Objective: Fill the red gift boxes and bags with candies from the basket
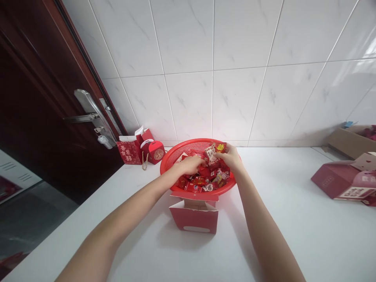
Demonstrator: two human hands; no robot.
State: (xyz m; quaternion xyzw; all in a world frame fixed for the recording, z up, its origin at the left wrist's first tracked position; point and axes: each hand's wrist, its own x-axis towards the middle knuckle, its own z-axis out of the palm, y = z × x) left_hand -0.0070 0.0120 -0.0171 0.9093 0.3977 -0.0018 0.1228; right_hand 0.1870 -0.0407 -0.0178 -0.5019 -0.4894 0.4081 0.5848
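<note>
A red plastic basket (168, 154) holds many small wrapped candies (199, 181), mostly red. My left hand (192, 165) reaches into its middle with fingers curled down among the wrappers; what they grip, if anything, is hidden. At the basket's right side, my right hand (231, 157) is closed on candy packets, one pale with dark characters (210, 153) and one red with yellow print (220, 147). Just in front of the basket stands a red paper box (195, 220), its top flaps open. No hand touches this box.
Red gift boxes (129, 152) stand at the back left by the wall, near a dark door (38, 78) with a metal handle. At the right lie a maroon gift box (335, 178) and a brown cardboard box (349, 141). Everything rests on a white table (282, 184) against tiled wall.
</note>
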